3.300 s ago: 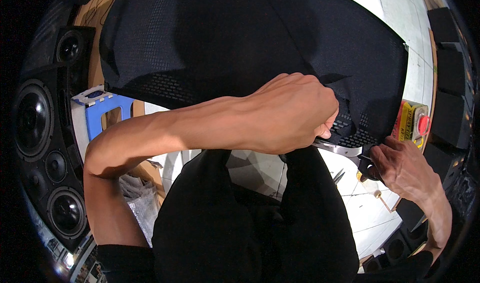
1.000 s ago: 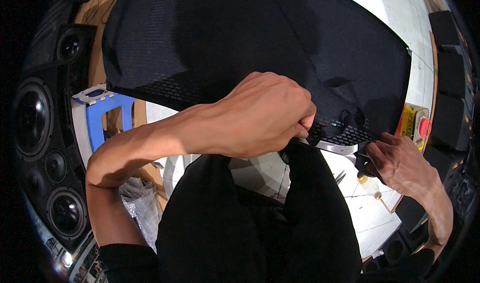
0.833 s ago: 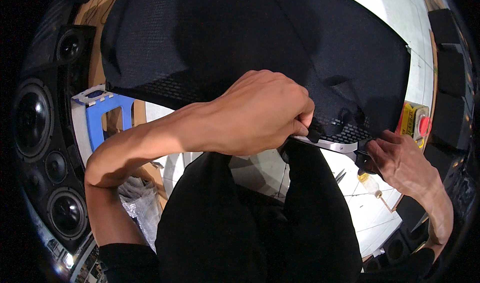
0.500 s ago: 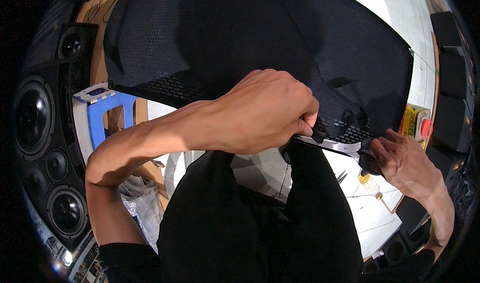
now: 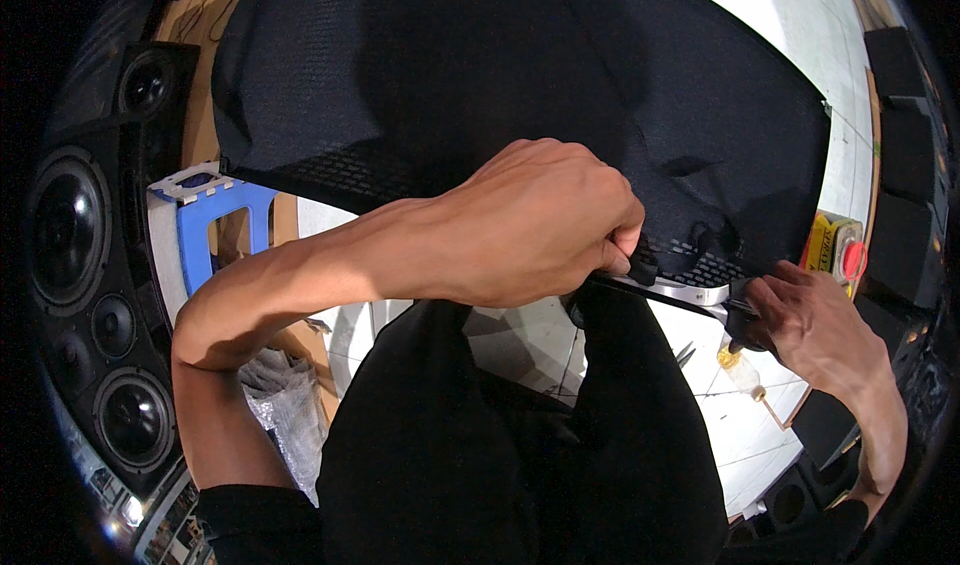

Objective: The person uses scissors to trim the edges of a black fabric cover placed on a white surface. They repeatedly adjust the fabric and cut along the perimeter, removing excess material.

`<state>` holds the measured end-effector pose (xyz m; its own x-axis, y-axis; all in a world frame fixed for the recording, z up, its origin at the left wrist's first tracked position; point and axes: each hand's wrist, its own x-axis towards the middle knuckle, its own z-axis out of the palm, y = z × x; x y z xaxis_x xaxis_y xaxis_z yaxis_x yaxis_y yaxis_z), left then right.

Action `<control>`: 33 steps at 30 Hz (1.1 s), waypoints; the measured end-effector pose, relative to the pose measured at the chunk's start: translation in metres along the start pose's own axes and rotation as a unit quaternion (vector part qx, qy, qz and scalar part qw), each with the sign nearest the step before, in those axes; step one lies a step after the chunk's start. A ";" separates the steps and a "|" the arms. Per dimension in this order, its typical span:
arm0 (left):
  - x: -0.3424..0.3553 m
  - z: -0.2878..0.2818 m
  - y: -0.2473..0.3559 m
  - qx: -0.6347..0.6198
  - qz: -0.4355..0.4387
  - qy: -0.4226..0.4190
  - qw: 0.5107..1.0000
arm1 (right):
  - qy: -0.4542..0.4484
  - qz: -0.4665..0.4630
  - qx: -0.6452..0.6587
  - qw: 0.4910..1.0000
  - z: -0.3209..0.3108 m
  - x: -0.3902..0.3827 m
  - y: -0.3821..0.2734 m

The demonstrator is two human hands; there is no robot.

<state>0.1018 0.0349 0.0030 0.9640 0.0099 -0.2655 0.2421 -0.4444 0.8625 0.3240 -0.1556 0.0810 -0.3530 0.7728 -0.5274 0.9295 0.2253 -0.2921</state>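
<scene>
A wide black cloth [image 5: 480,75] is spread over a large perforated black panel [image 5: 705,263], whose small slots show through near the front edge. My left hand [image 5: 550,220] is closed in a pinch on the cloth's edge at the front middle of the panel. To its right, my right hand [image 5: 815,315] grips the dark handles of a pair of scissors [image 5: 695,292]. Their silver blades lie along the panel's front edge and point toward my left hand. Cloth hides the blade tips.
Large black speakers [image 5: 70,230] stand at the left, beside a blue and white step stool [image 5: 215,220] and crumpled bubble wrap [image 5: 285,405]. A yellow can with a red cap [image 5: 830,245] stands at the right. On the white tiled floor lies a small bottle [image 5: 738,367].
Less of the scissors' blades shows now beside my left hand, with cloth over more of them. Both hands have shifted very slightly to the right and keep their grips.
</scene>
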 end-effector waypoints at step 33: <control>-0.001 0.000 0.000 -0.002 -0.011 0.001 1.000 | -0.064 -0.001 0.020 0.998 -0.002 0.025 -0.005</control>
<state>0.1005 0.0348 0.0034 0.9588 0.0219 -0.2833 0.2637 -0.4400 0.8584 0.3103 -0.1367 0.0710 -0.3673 0.6901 -0.6235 0.9250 0.2007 -0.3228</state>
